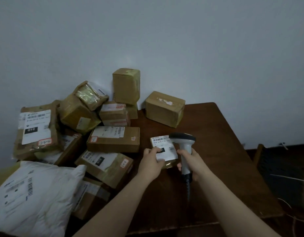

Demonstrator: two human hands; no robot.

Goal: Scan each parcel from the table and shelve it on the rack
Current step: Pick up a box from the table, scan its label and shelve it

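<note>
From the head view, the left hand [152,162] grips a small labelled parcel [164,151] on the brown table [216,151], right of the parcel pile [76,134]. The right hand [192,162] clasps the scanner [184,147], touching that parcel's right edge.

cardboard parcels [113,141]: about 12 | white mailer bag [36,194]: 1 | scanner [183,142]: 1 | hands [151,162]: 2 | table [216,142]: 1
</note>
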